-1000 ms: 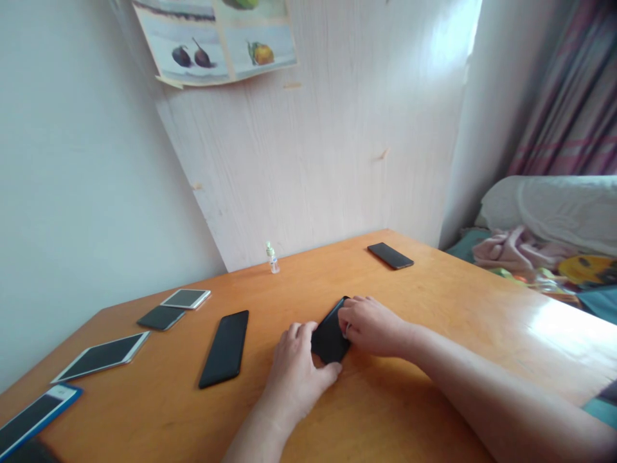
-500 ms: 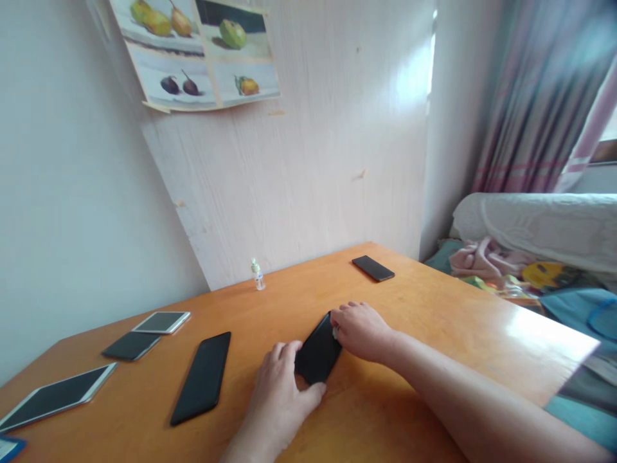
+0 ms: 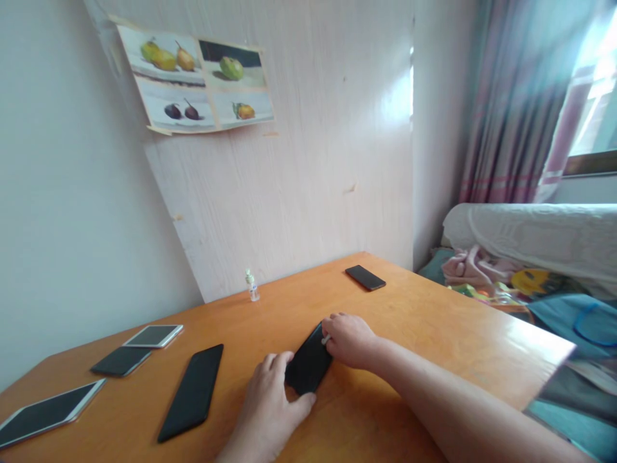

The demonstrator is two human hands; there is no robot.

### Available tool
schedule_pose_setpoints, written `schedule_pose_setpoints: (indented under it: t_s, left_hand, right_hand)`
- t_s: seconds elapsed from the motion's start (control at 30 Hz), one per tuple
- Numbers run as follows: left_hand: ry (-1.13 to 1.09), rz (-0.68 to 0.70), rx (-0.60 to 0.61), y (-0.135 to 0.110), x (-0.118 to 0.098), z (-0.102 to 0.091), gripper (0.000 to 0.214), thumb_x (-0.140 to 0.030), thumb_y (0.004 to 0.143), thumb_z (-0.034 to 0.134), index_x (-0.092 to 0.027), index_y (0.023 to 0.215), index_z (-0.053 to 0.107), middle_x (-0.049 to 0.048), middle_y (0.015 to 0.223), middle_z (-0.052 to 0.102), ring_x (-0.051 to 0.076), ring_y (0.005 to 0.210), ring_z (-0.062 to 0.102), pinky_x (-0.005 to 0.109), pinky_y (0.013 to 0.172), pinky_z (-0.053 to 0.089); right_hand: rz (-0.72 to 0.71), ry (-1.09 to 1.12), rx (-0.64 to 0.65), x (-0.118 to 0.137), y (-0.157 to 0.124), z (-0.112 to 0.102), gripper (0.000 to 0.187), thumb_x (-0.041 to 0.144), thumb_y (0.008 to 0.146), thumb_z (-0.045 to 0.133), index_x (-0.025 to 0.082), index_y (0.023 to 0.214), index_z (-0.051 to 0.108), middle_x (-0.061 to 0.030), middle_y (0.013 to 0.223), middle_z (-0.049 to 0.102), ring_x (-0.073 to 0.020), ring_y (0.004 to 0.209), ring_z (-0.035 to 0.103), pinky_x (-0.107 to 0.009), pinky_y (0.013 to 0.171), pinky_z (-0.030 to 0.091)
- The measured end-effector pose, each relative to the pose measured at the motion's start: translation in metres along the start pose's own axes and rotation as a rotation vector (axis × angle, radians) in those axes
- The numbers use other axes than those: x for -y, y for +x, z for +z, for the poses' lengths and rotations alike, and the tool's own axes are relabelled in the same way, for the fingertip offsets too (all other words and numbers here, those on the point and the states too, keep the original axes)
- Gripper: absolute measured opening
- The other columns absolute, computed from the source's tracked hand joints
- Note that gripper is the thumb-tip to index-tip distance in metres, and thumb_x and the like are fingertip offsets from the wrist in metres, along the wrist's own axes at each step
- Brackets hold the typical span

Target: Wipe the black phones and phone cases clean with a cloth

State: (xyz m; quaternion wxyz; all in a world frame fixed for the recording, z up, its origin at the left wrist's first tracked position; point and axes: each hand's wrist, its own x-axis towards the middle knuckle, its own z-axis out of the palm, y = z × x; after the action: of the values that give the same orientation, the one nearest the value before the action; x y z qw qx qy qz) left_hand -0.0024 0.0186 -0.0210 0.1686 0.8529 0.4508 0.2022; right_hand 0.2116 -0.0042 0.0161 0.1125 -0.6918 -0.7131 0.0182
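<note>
The black phone (image 3: 308, 361) lies slantwise on the worktop (image 3: 409, 315), between your two hands. Your left hand (image 3: 272, 399) has its fingers on the phone's left edge and its thumb by the near end, so it seems to hold the phone in place. Your right hand (image 3: 349, 341) is at the phone's far right side, fingers curled in and pinching a small white thing (image 3: 326, 339). I can't tell what that is.

I'd say you are partway through with this phone, since both hands are busy on it. I can't tell if the others are done or are left to do; no hand is on them.

Left of the black phone is a long black phone (image 3: 193, 392). Farther left are a white-edged tablet (image 3: 51, 413), a thin dark phone (image 3: 121, 361) and a small white tablet (image 3: 153, 335). Behind it, to the right, is a far dark phone (image 3: 365, 278). Behind it, to the left, stands a little clear bottle (image 3: 252, 287). It has tiny blue marks, too small to read. I see no brand name on any phone.
</note>
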Motion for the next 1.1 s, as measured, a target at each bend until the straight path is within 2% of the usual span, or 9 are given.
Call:
schedule_pose_setpoints:
  t_s: [0.17, 0.37, 0.43, 0.63, 0.7, 0.83, 0.93, 1.03, 1.1]
  left_hand:
    - [0.008, 0.001, 0.003, -0.001, -0.005, -0.003, 0.051, -0.035, 0.069, 0.065, -0.023, 0.117, 0.056, 0.0069, 0.115, 0.058, 0.026, 0.112, 0.054, 0.034, 0.095, 0.040]
    - [-0.030, 0.028, -0.011, -0.004, -0.005, -0.004, 0.054, -0.039, 0.071, 0.067, -0.024, 0.121, 0.054, 0.0077, 0.121, 0.058, 0.026, 0.117, 0.052, 0.036, 0.101, 0.038]
    - [-0.027, 0.022, -0.009, -0.004, -0.007, -0.005, 0.053, -0.038, 0.071, 0.068, -0.024, 0.121, 0.055, 0.0077, 0.120, 0.058, 0.026, 0.116, 0.053, 0.036, 0.101, 0.038]
    - [-0.020, 0.012, 0.011, -0.005, -0.013, -0.010, 0.048, -0.036, 0.069, 0.069, -0.025, 0.115, 0.058, 0.0057, 0.114, 0.060, 0.025, 0.110, 0.055, 0.033, 0.094, 0.042]
    - [-0.030, 0.008, 0.015, -0.005, -0.014, -0.011, 0.049, -0.036, 0.070, 0.069, -0.025, 0.116, 0.057, 0.0059, 0.115, 0.059, 0.024, 0.110, 0.055, 0.033, 0.094, 0.042]
    - [-0.039, 0.003, 0.005, -0.006, -0.013, -0.010, 0.053, -0.037, 0.070, 0.070, -0.023, 0.119, 0.057, 0.0074, 0.119, 0.058, 0.025, 0.115, 0.053, 0.036, 0.100, 0.039]
    - [-0.063, 0.015, 0.002, -0.006, -0.014, -0.010, 0.044, -0.035, 0.071, 0.070, -0.024, 0.113, 0.061, 0.0067, 0.115, 0.061, 0.024, 0.112, 0.055, 0.034, 0.098, 0.041]
    - [-0.096, 0.068, -0.012, -0.005, -0.016, -0.013, 0.025, -0.037, 0.080, 0.062, -0.023, 0.101, 0.065, 0.0056, 0.107, 0.064, 0.022, 0.103, 0.058, 0.032, 0.092, 0.043]
    - [-0.108, 0.092, -0.026, -0.004, -0.017, -0.016, 0.024, -0.041, 0.090, 0.051, -0.022, 0.095, 0.065, 0.0055, 0.099, 0.066, 0.022, 0.098, 0.059, 0.032, 0.088, 0.043]
  right_hand:
    - [-0.311, 0.158, 0.034, 0.015, -0.005, 0.016, 0.021, 0.025, 0.076, 0.057, 0.024, 0.094, 0.068, -0.0035, 0.099, 0.071, -0.0197, 0.092, 0.065, -0.025, 0.072, 0.041]
    - [-0.003, -0.002, -0.014, -0.004, 0.004, 0.006, 0.023, 0.019, 0.080, 0.051, 0.020, 0.096, 0.068, -0.0105, 0.098, 0.071, -0.0238, 0.088, 0.066, -0.030, 0.069, 0.041]
    - [0.018, -0.015, -0.022, -0.004, 0.004, 0.004, 0.023, 0.018, 0.081, 0.050, 0.018, 0.095, 0.068, -0.0124, 0.097, 0.070, -0.0249, 0.090, 0.066, -0.030, 0.070, 0.042]
    - [-0.314, 0.143, 0.001, 0.018, -0.008, 0.016, 0.021, 0.021, 0.078, 0.054, 0.023, 0.093, 0.068, -0.0053, 0.097, 0.070, -0.0207, 0.094, 0.064, -0.026, 0.073, 0.041]
    - [-0.252, 0.141, -0.016, 0.016, -0.006, 0.016, 0.019, 0.021, 0.077, 0.054, 0.023, 0.091, 0.068, -0.0056, 0.095, 0.070, -0.0207, 0.090, 0.064, -0.027, 0.071, 0.040]
    - [0.027, 0.107, -0.087, -0.006, 0.007, 0.011, 0.018, 0.017, 0.080, 0.050, 0.018, 0.087, 0.066, -0.0117, 0.093, 0.069, -0.0222, 0.083, 0.064, -0.029, 0.066, 0.038]
    - [0.080, 0.174, -0.140, -0.021, 0.017, 0.008, 0.018, 0.019, 0.084, 0.047, 0.018, 0.090, 0.064, -0.0094, 0.091, 0.070, -0.0187, 0.079, 0.063, -0.026, 0.064, 0.038]
    - [0.134, 0.486, -0.281, -0.027, 0.023, 0.009, 0.015, 0.021, 0.083, 0.048, 0.020, 0.089, 0.061, -0.0035, 0.078, 0.068, -0.0153, 0.071, 0.061, -0.024, 0.061, 0.039]
    - [0.173, 0.777, -0.425, -0.029, 0.026, 0.008, 0.015, 0.022, 0.080, 0.049, 0.019, 0.089, 0.060, -0.0019, 0.073, 0.066, -0.0145, 0.067, 0.060, -0.023, 0.060, 0.040]
